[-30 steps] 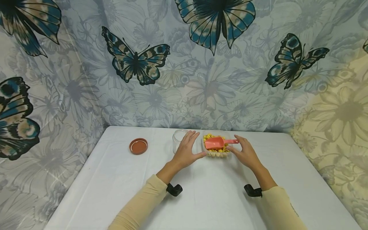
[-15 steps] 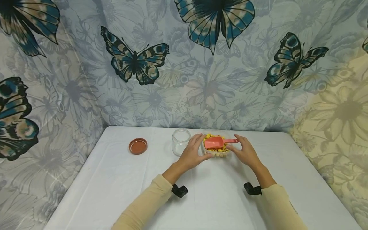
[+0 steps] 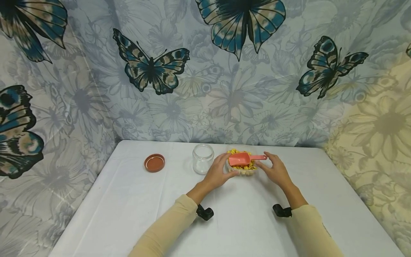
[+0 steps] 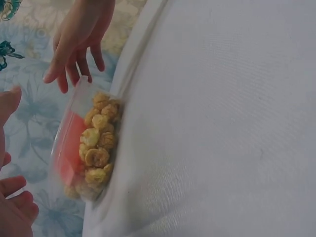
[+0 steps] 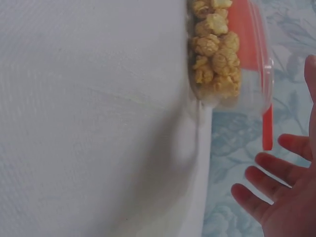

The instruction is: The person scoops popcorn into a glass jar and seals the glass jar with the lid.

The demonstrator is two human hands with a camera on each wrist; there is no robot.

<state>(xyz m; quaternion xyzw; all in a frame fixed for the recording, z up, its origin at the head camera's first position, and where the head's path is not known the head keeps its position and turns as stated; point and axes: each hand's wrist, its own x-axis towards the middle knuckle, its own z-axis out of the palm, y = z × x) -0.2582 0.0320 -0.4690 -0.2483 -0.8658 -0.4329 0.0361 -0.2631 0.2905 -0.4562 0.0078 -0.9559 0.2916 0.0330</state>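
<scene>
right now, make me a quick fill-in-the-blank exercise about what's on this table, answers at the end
The red scoop rests on the ____ in the clear box.
The glass jar stands ____ the clear box and the brown lid.
The glass jar is nearer to the person's ____ than to the right hand.
The tablecloth is plain ____.

Missing words: popcorn; between; left hand; white.

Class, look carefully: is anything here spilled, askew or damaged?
Nothing stands out: I see no spill or damage. The jar stands upright, the lid lies apart from it, and the red scoop rests on the popcorn, its handle jutting over the rim of the clear tub.
</scene>
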